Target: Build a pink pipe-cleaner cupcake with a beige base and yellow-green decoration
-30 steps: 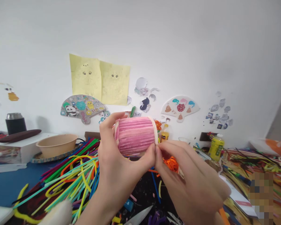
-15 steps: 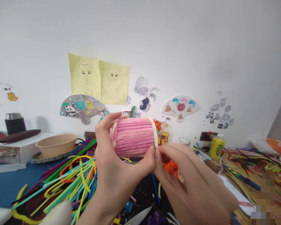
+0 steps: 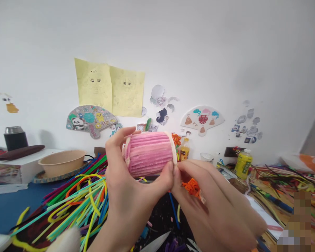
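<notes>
I hold a pink fuzzy roll [image 3: 148, 152], a cylinder wound with pink pipe cleaners and edged in cream, lifted above the table at the middle of the view. My left hand [image 3: 126, 196] wraps round it from the left and below, thumb pressed on its lower right edge. My right hand [image 3: 212, 203] comes in from the lower right, its fingertips pinched against the roll's lower right rim beside that thumb. A small tag shows near my right hand's knuckles.
A heap of bright pipe cleaners [image 3: 78, 196] lies at the left, more strands [image 3: 278, 189] at the right. Scissor blades [image 3: 157, 241] lie at the bottom. A paper bowl [image 3: 60, 162], a dark flask [image 3: 14, 137], small bottles [image 3: 243, 162] and wall papers [image 3: 110, 87] stand behind.
The roll and both hands have drifted slightly left and down in the view. My grip stays the same, with my right fingertips still pinched at the roll's lower right rim.
</notes>
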Tool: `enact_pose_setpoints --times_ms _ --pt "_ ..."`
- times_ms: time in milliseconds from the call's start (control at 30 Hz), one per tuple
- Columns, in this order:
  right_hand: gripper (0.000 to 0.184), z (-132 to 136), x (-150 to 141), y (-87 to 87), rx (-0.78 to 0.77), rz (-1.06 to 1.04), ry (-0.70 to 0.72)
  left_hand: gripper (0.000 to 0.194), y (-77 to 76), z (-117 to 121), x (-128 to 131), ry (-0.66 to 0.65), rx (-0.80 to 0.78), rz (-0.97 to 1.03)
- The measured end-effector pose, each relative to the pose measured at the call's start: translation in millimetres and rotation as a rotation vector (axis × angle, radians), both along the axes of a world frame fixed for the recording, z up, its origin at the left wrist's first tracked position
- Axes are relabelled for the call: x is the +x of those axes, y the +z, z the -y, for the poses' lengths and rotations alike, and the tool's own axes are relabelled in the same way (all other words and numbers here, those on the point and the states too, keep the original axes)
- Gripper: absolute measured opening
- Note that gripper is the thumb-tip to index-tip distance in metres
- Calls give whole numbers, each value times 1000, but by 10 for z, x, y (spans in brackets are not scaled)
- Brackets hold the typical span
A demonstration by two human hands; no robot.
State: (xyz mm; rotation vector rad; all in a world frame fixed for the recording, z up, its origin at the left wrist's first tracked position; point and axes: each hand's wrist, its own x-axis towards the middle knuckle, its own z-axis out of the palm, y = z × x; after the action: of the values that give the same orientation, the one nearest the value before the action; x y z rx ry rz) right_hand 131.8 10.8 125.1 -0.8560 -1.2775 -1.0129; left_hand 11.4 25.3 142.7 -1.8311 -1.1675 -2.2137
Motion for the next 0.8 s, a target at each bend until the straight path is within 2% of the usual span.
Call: enact_pose_setpoints --times_ms 67,200,267,500,667,800 --pt "13 19 28 62 -96 79 65 69 22 -2 -6 -6 -27 21" --pt "14 50 92 173 -229 -2 252 64 67 -22 -63 -57 -110 56" --pt "12 48 104 191 -259 -1 285 63 77 -37 -99 -84 -155 60" --pt "15 33 88 164 -220 36 251 64 30 -92 -127 -289 -256 140" --pt "13 40 91 146 -140 105 192 68 0 -131 -72 -267 -196 139" --pt "14 45 99 137 -167 127 182 65 -1 -109 -56 -210 -149 106"
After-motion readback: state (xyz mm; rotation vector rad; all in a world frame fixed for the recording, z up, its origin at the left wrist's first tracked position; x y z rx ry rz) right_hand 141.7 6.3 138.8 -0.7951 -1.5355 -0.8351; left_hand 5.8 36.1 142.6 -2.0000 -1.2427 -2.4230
